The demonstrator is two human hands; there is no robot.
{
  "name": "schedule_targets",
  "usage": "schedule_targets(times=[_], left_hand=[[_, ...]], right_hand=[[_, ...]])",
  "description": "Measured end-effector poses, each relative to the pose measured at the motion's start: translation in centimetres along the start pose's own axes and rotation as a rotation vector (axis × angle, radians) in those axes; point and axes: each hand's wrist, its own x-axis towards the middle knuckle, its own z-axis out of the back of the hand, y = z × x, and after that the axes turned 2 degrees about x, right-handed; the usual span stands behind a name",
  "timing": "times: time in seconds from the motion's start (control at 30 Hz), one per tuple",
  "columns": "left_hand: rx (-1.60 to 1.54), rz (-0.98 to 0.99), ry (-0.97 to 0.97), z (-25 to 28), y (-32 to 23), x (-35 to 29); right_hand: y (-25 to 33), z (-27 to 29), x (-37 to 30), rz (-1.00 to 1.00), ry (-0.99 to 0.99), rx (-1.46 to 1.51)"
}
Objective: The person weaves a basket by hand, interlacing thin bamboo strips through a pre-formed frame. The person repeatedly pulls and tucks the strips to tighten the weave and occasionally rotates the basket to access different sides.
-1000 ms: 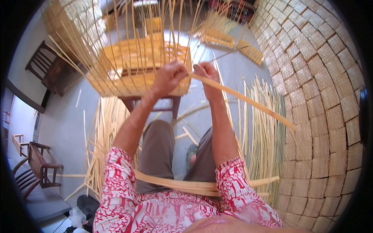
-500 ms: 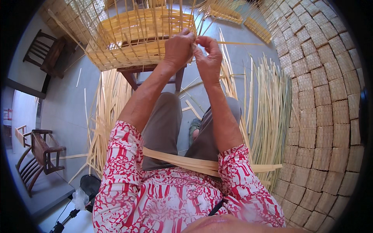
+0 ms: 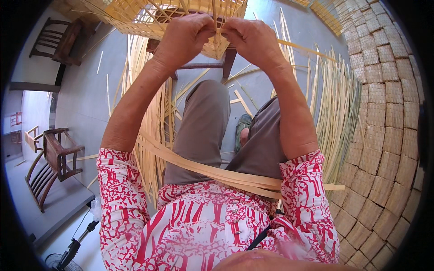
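Note:
A partly woven bamboo basket point(image 3: 135, 22) rests on a dark wooden stool point(image 3: 229, 61) at the top of the head view, one corner turned toward me. My left hand point(image 3: 183, 40) is closed at the left of that corner, its fingertips pinching a weaving strip. On the other side of the corner, my right hand point(image 3: 257, 43) pinches the same strip between thumb and fingers. The strip's loose tail point(image 3: 307, 49) runs out to the right beyond my right hand. Upright stakes rise between the hands. The far part of the basket is cut off by the frame.
Several flat bamboo strips point(image 3: 203, 170) lie across my lap. Long strips point(image 3: 151, 104) cover the floor at left, and a thick bundle point(image 3: 337, 95) lies at right. Woven pieces point(image 3: 379, 126) are stacked along the right side. Wooden chairs point(image 3: 58, 153) stand at left.
My hands have parted slightly, from close together to either side of the corner, with the elbows spread wider. The basket now sits higher in view, its corner pointing at me.

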Motion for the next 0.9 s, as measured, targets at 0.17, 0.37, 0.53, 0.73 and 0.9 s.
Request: schedule_targets(times=[0.17, 0.37, 0.53, 0.73, 0.9], left_hand=[[-0.119, 0.097, 0.108, 1.2, -0.4, -0.6], [-0.221, 0.064, 0.162, 1.2, -0.1, -2.0], [-0.341, 0.063, 0.271, 2.3, -0.8, -3.5], [-0.152, -0.259, 0.304, 3.4, -1.3, -2.5], [0.004, -0.196, 0.320, 5.0, 0.4, -2.6]], right_hand=[[-0.1, 0.1, -0.1, 0.163, 0.033, 0.046], [-1.1, 2.5, 0.6, 0.280, 0.155, 0.007], [-1.2, 2.6, 0.4, 0.363, 0.160, 0.050], [0.4, 3.6, 0.5, 0.399, 0.184, 0.063], [0.3, 3.8, 1.4, 0.387, 0.131, 0.048]])
